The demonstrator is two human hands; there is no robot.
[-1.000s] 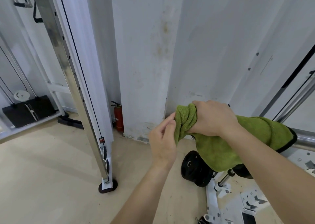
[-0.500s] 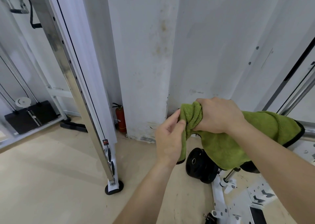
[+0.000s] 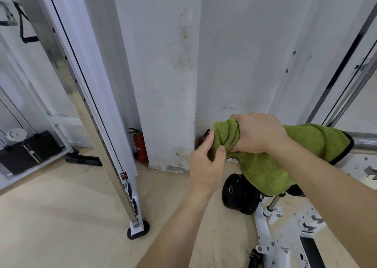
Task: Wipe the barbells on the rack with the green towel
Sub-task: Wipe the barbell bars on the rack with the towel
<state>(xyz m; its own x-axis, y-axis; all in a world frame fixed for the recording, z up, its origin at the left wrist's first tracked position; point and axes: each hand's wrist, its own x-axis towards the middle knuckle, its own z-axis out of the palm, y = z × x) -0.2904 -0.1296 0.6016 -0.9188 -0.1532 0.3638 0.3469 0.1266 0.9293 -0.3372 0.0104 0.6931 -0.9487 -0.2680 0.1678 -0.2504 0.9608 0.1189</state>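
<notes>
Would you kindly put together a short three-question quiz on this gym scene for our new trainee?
1. True or false: the right hand grips the green towel draped over the barbell.
2. What is the left hand doing? A) pinching the towel's end B) holding a spray bottle C) hanging empty at the person's side
3. Which red thing stands against the wall?
Key: 1 true; 2 A; 3 the fire extinguisher.
</notes>
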